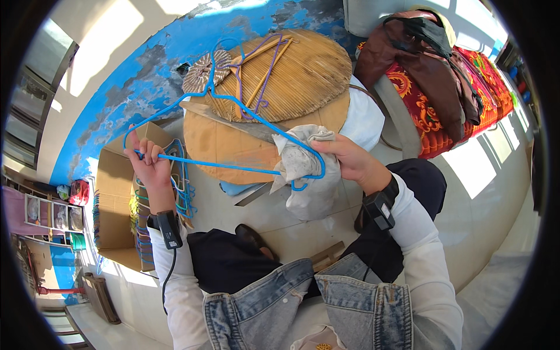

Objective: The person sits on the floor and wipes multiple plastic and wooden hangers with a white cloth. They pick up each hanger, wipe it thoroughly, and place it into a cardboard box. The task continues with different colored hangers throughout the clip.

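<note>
A blue plastic-coated clothes hanger point(227, 166) is held up in front of me, its hook pointing away from me. My left hand point(151, 159) grips its left corner, with the index finger extended along the bend. In my right hand point(350, 162) is a crumpled grey-white cloth point(313, 199), bunched against the right corner of the hanger. Part of the lower bar is hidden by the cloth. Beyond the hanger, two wooden hangers point(259, 85) and a purple hanger point(273, 65) lie on a round woven reed mat point(306, 74).
Beneath the mat is a tan cardboard-like round top point(227, 151). A cardboard box point(116, 205) stands at left, with several hangers point(186, 192) along its side. At right, a brown jacket point(415, 70) lies on a red patterned blanket point(431, 127). A peeling blue wall point(127, 94) runs behind.
</note>
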Tool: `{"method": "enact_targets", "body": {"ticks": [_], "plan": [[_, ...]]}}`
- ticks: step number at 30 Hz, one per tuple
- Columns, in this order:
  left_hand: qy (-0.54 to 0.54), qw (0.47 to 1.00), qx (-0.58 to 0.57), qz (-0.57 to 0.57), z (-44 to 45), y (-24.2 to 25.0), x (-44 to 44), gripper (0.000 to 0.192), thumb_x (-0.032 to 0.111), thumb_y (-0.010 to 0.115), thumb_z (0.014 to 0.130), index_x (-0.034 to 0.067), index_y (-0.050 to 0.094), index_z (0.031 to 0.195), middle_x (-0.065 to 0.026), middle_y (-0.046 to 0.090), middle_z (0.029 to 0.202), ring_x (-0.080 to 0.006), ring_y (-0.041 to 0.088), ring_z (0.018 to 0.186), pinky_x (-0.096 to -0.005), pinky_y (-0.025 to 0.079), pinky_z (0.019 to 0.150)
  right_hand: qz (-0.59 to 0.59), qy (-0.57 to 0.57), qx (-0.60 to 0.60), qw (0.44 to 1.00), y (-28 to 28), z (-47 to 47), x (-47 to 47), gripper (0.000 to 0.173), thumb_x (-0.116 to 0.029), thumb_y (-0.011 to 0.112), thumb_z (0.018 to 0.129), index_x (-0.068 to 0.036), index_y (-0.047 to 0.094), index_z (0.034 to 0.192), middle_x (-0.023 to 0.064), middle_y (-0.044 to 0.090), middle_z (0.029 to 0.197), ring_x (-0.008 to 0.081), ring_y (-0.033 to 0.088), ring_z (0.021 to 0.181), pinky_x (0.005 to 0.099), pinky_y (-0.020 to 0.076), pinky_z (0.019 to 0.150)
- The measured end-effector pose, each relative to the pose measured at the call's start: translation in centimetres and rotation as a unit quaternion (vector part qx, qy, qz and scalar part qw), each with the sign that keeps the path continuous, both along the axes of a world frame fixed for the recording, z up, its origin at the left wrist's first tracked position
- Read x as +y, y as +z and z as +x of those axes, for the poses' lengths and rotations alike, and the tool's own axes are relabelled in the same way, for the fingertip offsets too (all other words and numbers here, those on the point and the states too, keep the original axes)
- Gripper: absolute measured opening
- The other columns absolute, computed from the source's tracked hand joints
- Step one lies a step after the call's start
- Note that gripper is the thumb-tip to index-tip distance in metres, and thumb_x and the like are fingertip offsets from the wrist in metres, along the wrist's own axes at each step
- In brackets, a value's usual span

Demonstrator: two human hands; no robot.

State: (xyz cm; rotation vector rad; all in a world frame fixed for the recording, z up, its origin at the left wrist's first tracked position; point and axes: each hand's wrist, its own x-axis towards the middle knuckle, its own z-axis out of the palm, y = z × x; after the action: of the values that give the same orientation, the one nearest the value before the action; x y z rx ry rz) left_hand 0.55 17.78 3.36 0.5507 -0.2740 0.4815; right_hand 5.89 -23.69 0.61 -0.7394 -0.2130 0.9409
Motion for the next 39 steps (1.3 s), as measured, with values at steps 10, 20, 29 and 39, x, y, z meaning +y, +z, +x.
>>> {"method": "enact_targets", "body": {"ticks": [10, 20, 29, 39], "plan": [[-0.109, 0.971, 0.174, 0.124, 0.3, 0.6, -4.8, 0.048, 0.036, 0.031, 0.1, 0.01, 0.028, 0.141, 0.0016, 0.035, 0.064, -0.0028, 0.026, 0.046, -0.017, 0.025, 0.041, -0.097, 0.077, -0.122, 0.985, -0.9, -1.5, 1.5, 0.031, -0.011, 0.056, 0.09, -0.004, 0.053, 0.119, 0.0042, 0.059, 0.112, 0.0143, 0.056, 0.102, 0.0294, 0.0437, 0.091], [-0.128, 0.949, 0.202, 0.205, 0.3, 2.0, -8.3, 0.054, 0.044, 0.025, 0.099, 0.011, 0.026, 0.142, 0.0017, 0.037, 0.059, -0.0028, 0.024, 0.044, -0.0173, 0.022, 0.043, -0.165, -0.038, -0.16, 0.972, -2.3, -1.6, 2.2, 0.024, -0.014, 0.056, 0.091, -0.007, 0.052, 0.114, -0.0001, 0.057, 0.104, 0.0102, 0.052, 0.1, 0.0277, 0.0417, 0.089], [-0.165, 0.944, 0.184, 0.219, 0.2, 1.3, -10.0, 0.057, 0.048, 0.025, 0.098, 0.013, 0.024, 0.143, 0.0029, 0.037, 0.058, -0.0018, 0.024, 0.043, -0.0164, 0.02, 0.041, -0.177, -0.142, -0.105, 0.968, -2.6, -1.6, 2.5, 0.024, -0.013, 0.059, 0.09, -0.007, 0.054, 0.112, 0.0013, 0.06, 0.102, 0.0103, 0.056, 0.095, 0.0258, 0.0441, 0.084], [-0.067, 0.962, 0.175, 0.197, -0.9, 1.7, -11.0, 0.059, 0.047, 0.028, 0.097, 0.008, 0.027, 0.141, 0.0029, 0.039, 0.062, -0.0017, 0.024, 0.043, -0.0173, 0.019, 0.04, -0.066, -0.252, -0.054, 0.964, -1.6, -0.7, 2.2, 0.025, -0.011, 0.06, 0.089, -0.003, 0.055, 0.112, 0.0042, 0.061, 0.105, 0.0128, 0.058, 0.096, 0.0273, 0.0461, 0.084]]}}
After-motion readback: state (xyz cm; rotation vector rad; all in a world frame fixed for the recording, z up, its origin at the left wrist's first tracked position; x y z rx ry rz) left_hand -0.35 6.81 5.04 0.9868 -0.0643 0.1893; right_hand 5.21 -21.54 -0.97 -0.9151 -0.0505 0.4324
